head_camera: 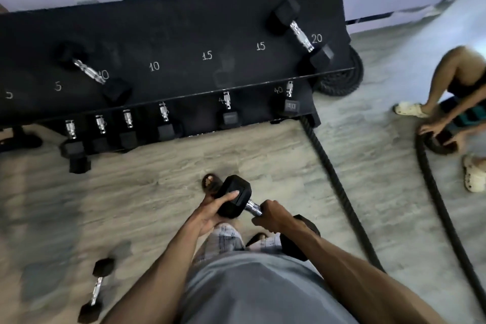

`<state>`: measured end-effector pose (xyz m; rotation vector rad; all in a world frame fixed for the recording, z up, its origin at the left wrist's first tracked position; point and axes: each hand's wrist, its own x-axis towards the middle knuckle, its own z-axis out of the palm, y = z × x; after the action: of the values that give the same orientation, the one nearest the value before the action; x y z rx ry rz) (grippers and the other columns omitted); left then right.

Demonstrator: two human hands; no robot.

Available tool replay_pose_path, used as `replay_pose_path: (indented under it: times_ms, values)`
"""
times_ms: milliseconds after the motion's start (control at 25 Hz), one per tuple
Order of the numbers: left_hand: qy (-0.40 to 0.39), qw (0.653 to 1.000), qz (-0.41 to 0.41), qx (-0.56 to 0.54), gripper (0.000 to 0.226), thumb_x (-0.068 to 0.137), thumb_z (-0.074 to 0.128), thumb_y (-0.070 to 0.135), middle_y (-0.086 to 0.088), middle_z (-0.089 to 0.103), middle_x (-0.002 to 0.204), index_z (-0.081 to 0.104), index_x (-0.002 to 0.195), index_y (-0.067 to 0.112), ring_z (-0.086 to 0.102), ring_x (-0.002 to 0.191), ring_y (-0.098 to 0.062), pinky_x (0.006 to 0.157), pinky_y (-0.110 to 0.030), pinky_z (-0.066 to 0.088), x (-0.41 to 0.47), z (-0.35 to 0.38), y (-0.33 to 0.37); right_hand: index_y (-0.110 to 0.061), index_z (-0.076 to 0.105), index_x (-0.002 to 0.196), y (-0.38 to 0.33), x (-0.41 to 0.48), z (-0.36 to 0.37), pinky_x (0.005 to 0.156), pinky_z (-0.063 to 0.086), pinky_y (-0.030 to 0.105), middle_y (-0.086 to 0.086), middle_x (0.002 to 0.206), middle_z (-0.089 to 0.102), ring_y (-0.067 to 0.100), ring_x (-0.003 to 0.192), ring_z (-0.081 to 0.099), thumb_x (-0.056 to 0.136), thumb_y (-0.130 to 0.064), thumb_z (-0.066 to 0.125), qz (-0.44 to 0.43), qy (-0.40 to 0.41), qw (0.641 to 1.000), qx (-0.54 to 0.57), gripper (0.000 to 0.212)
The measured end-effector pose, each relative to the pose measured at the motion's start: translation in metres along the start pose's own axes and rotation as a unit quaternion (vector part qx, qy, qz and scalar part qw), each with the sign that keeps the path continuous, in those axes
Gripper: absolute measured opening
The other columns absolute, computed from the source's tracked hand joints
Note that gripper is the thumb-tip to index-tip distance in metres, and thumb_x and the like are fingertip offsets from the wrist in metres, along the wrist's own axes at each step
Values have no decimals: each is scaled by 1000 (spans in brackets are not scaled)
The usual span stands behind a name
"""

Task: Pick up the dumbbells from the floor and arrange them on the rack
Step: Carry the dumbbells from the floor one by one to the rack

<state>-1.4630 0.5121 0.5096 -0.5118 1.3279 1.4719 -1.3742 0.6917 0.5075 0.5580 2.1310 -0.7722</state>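
Mid-carry: bringing dumbbell toward rack, holding it off the floor, low in front of the body. Right hand clenching the chrome handle; left hand cupping the far head, thumb lying along it. Next, probably: matching a chalked slot on the top shelf, lowering level. Black hex heads, looking heavy. Second dumbbell lying on the floor, left.

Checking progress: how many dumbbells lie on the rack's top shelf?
2: left dumbbell just right of the 5 mark; right dumbbell by the 20 mark. The shelf runs off-frame at left, so more may be hidden.
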Motion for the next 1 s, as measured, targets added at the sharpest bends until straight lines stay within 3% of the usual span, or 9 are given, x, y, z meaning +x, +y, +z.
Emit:
replay_pose_path:
  times_ms: [200, 320, 480, 640, 800, 880, 1000]
  values:
    - [27, 999, 3, -31, 46, 76, 81, 21, -22, 71, 110, 68, 115, 1, 68, 97, -35, 91, -57, 50, 42, -23, 78, -14, 57, 84, -54, 70, -62, 59, 41, 32, 9, 81, 59, 27, 71, 55, 79, -28, 67, -4, -11, 999, -47, 18]
    - [2, 999, 21, -45, 56, 65, 87, 30, -27, 69, 103, 71, 105, -6, 67, 87, -38, 72, -47, 57, 58, -41, 127, -9, 61, 85, -90, 102, -101, 56, 35, 31, 12, 83, 60, 31, 76, 59, 78, -29, 67, -3, -9, 997, -74, 22]
    - [21, 996, 25, -78, 43, 80, 79, 24, -22, 71, 113, 68, 114, 0, 66, 107, -35, 95, -51, 53, 76, -63, 190, -6, 67, 98, -140, 146, -155, 62, 38, 31, 16, 92, 67, 33, 83, 63, 77, -33, 69, -20, 2, 994, -106, 35]
    - [41, 994, 49, -90, 52, 78, 81, 28, -18, 72, 114, 64, 120, 2, 68, 109, -30, 93, -44, 56, 92, -82, 244, -10, 67, 97, -183, 188, -198, 65, 40, 30, 15, 98, 70, 34, 90, 65, 77, -33, 68, -43, 7, 992, -118, 31]
    - [79, 993, 73, -38, 39, 80, 79, 34, -9, 72, 115, 68, 113, 16, 68, 107, -22, 84, -35, 59, 106, -101, 289, -17, 62, 79, -219, 227, -232, 61, 41, 29, 4, 78, 63, 24, 72, 61, 77, -34, 69, -61, -23, 990, -128, 19]
    - [110, 991, 78, 20, 45, 78, 77, 46, 2, 71, 116, 68, 116, 23, 63, 111, -16, 85, -33, 55, 118, -108, 311, -18, 58, 69, -233, 251, -248, 57, 43, 28, 0, 69, 61, 20, 63, 60, 72, -37, 68, -67, -32, 988, -133, 22]
    - [151, 985, 60, 60, 49, 78, 74, 51, 8, 66, 117, 65, 119, 27, 56, 113, -13, 89, -35, 47, 135, -117, 338, -20, 55, 71, -247, 289, -267, 58, 47, 28, -1, 71, 61, 19, 66, 63, 69, -38, 70, -83, -54, 985, -141, 23]
